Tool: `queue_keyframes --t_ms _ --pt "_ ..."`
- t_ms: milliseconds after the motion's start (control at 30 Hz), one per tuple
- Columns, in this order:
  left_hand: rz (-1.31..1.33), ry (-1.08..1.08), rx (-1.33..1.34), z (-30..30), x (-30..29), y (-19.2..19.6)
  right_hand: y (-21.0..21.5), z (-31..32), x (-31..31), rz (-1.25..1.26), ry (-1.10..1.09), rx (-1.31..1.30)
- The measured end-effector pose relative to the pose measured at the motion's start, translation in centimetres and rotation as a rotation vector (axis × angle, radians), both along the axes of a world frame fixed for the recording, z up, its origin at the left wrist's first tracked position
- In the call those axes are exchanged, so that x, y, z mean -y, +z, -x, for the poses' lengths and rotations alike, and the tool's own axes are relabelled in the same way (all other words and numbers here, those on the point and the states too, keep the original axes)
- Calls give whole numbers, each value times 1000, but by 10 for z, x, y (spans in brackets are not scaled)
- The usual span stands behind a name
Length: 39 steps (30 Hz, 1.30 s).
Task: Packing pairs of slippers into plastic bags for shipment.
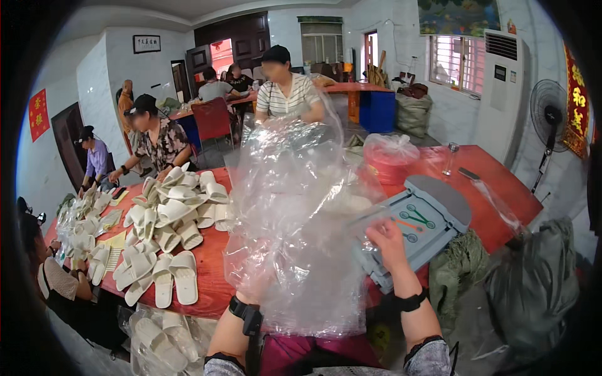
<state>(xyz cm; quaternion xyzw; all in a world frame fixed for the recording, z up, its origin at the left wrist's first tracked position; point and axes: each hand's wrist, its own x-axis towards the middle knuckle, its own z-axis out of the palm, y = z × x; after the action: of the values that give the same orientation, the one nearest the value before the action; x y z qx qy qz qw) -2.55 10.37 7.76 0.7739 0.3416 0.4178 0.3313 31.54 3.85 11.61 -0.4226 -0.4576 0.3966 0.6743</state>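
A large clear plastic bag (295,207) stands up in front of me, crumpled and shiny, above the red table's near edge. My left hand (256,283) grips its lower left side; the film partly veils and blurs the fingers. On the other side, my right hand (387,243) has its fingers curled together at the bag's right edge, with film at the fingertips. Just beyond that hand lies a grey-blue folding step stool (433,210) with green and orange shapes on its top. Whatever lies behind the bag shows only faintly.
Pale slippers (166,219) are heaped on the red table (210,294) at left. A bagged red bundle (389,160) sits at the far right. More bagged slippers (166,338) are below the table's edge. People work across and along the left; dark sacks (533,282) stand at right.
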Motion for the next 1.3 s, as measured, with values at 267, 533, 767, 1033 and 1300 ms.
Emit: queue_keyframes --t_ms 267,533,767,1033,1300 --pt "674 -74 351 -24 -16 -40 -66 -24 19 33 -224 258" --pt "149 49 -225 3 -56 -164 -67 -3 28 163 -364 673" --pt "-103 529 -723 62 -12 -173 -58 -12 23 282 -486 769" --pt "-121 196 -238 42 8 -110 -53 6 16 234 -453 851" --pt "484 16 444 52 23 -74 -26 -3 52 404 6 1214"
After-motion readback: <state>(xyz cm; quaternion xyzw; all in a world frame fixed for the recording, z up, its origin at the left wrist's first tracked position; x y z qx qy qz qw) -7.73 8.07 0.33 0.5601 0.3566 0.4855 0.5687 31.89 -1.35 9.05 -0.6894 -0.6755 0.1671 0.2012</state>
